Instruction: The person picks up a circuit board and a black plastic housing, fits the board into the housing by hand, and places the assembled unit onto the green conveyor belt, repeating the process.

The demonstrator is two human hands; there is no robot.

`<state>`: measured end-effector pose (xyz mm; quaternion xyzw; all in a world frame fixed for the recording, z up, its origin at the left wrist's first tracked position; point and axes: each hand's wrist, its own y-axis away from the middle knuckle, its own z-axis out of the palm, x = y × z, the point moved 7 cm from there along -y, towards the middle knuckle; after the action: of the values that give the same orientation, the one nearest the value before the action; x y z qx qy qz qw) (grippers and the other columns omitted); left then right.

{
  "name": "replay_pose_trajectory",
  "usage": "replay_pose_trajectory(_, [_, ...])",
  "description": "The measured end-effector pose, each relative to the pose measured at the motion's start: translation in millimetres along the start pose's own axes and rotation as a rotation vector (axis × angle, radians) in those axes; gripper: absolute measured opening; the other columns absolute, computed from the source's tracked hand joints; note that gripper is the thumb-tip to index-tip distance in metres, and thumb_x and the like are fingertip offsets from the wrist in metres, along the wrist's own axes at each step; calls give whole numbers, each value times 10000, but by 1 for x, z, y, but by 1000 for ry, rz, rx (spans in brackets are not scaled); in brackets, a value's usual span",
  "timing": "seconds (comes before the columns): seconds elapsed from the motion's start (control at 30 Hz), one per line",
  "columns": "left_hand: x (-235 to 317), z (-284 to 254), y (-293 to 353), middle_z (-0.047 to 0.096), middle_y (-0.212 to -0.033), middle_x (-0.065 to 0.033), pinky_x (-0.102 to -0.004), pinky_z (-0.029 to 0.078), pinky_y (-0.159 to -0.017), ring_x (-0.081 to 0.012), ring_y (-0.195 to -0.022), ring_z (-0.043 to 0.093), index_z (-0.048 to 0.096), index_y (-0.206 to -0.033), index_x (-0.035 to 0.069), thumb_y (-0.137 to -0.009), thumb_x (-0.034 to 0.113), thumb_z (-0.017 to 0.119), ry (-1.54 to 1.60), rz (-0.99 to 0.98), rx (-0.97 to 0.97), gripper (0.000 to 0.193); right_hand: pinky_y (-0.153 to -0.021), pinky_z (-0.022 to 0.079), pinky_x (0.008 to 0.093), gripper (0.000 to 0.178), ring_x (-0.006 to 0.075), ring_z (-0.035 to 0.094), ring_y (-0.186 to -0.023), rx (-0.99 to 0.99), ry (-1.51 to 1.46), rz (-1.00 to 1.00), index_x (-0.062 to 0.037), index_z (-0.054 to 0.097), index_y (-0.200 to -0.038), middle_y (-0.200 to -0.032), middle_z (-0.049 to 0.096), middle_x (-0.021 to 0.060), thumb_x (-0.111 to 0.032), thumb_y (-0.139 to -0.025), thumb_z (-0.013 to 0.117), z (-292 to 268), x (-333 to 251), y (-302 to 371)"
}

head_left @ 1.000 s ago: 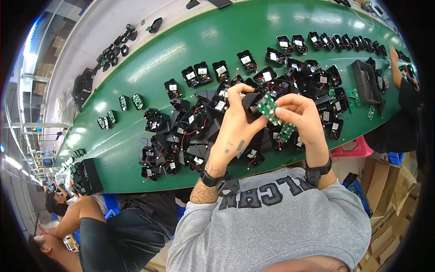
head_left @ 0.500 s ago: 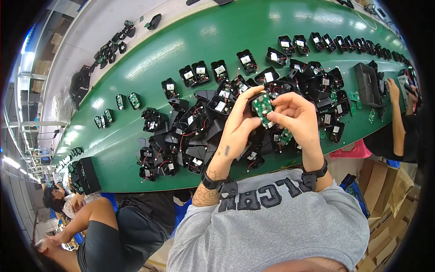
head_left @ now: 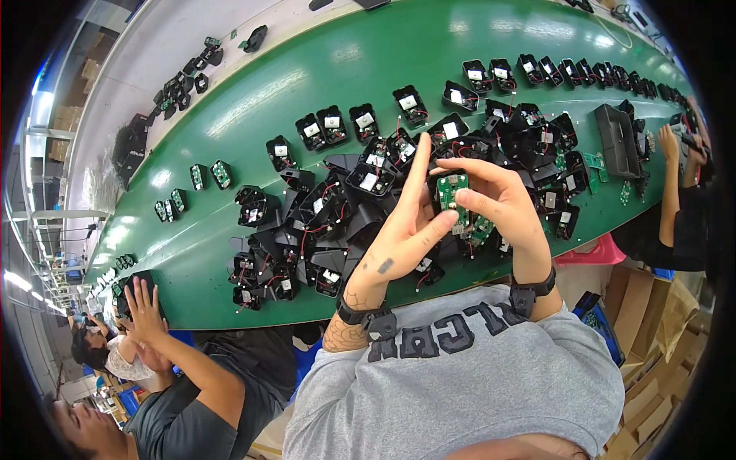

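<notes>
A green circuit board (head_left: 451, 190) in a dark housing is pinched between the thumb and fingers of my right hand (head_left: 502, 201), above the heap. My left hand (head_left: 402, 238) is beside it with fingers stretched out, its thumb tip at the board's lower end. Under and around both hands lies a heap of black plastic housings (head_left: 360, 218) with red wires and white parts. Another green board (head_left: 481, 230) shows just below my right hand. The housing's far side is hidden by my fingers.
Black housings (head_left: 410, 103) stand in a row along the green table (head_left: 261, 100). Small board units (head_left: 221, 174) are at the left. A black bin (head_left: 617, 142) and loose green boards (head_left: 596, 170) lie right. Co-workers' hands (head_left: 146, 318) show at left and at right (head_left: 669, 146).
My left fingers have straightened and come away from the unit, while my right hand keeps hold. The board has turned more upright. The co-worker at left has raised a hand.
</notes>
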<state>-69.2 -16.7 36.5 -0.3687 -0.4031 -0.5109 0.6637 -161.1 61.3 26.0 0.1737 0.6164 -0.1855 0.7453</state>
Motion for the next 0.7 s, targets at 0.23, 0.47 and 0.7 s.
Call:
replay_pose_trajectory(0.23, [-10,0,-1,272,-1418,-112,-416,482,-965,-247,-1248,410,32,-1508,171,-879,-100,474,-38,-78,-6,815,-823,497,252,428,113,609,-957,17,-64,-13,-1,560,-1251,-1094,640,72,-24,-835,659,2,4,0])
replay_pose_trajectory(0.47, [-3,4,-2,256,-1421,-104,-373,537,-892,-235,-1233,422,58,-1507,202,-880,-109,458,54,-164,-19,806,-846,505,277,419,125,609,-970,23,-30,167,38,558,-1226,-1118,631,80,9,-821,663,-1,2,2])
replay_pose_trajectory(0.7, [-2,4,-4,321,-1386,-84,-358,545,-875,-203,-1133,500,85,-1506,184,-873,-105,485,-73,-179,0,804,-631,474,186,401,89,609,-889,94,-76,-39,23,568,-1207,-1071,641,77,-3,-819,668,-1,5,4])
